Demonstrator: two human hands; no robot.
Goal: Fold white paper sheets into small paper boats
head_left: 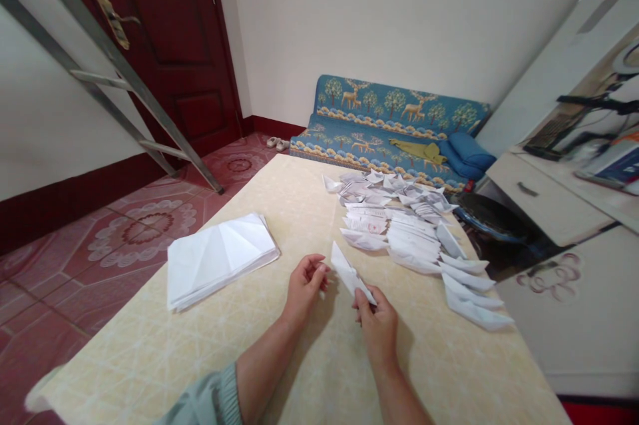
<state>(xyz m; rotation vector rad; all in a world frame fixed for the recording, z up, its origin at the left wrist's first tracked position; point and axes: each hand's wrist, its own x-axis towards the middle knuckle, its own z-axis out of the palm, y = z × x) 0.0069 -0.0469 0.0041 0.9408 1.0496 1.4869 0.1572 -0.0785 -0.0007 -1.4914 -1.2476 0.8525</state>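
A folded white paper boat [349, 272] is in my right hand [378, 318], pinched at its near end between the thumb and fingers. It slants up and to the left above the table. My left hand [307, 282] is just left of the boat, apart from it. Its fingers are loosely curled with gaps between them, and no object shows in them. Farther left lies a stack of white paper sheets [219, 258], the top one marked with creases. Many finished paper boats [412, 235] sit in packed rows on the right half of the table, some with print on them.
A pale yellow patterned cloth covers the table [190, 365]. Beyond it stands a blue sofa [359, 128] with deer patterns. A metal ladder [134, 88] leans by the dark red door [170, 32] at left. White drawers [539, 192] and a dark round pan [489, 215] are at right.
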